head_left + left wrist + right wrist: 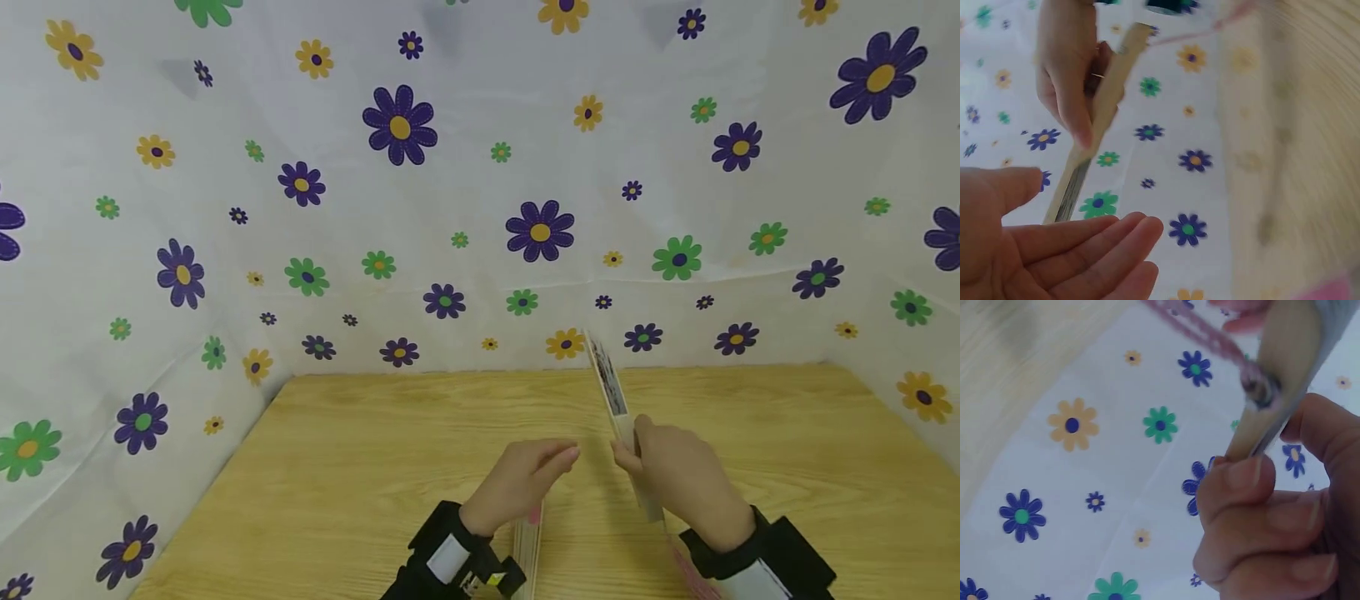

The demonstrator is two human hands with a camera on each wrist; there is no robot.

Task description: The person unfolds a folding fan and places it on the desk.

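Note:
My right hand (686, 471) grips a folded hand fan (606, 375) by its pale wooden lower part. The fan tilts upward, its far end leaning left, with a dark-patterned edge showing above my fingers. In the right wrist view, a pink braided cord (1200, 331) is fastened at the fan's wooden end (1288, 356), and my fingers (1254, 519) curl around it. My left hand (521, 482) hovers left of the fan with fingers extended and thumb apart, holding nothing. Below it on the table lies a narrow wooden slatted piece (527, 550) with a pink end, partly hidden by my wrist.
The wood-grain table (390, 433) stretches out in front and to both sides. A white cloth with purple, yellow and green flowers (465, 192) hangs along the back and both sides. Pink strands (693, 575) hang below my right wrist.

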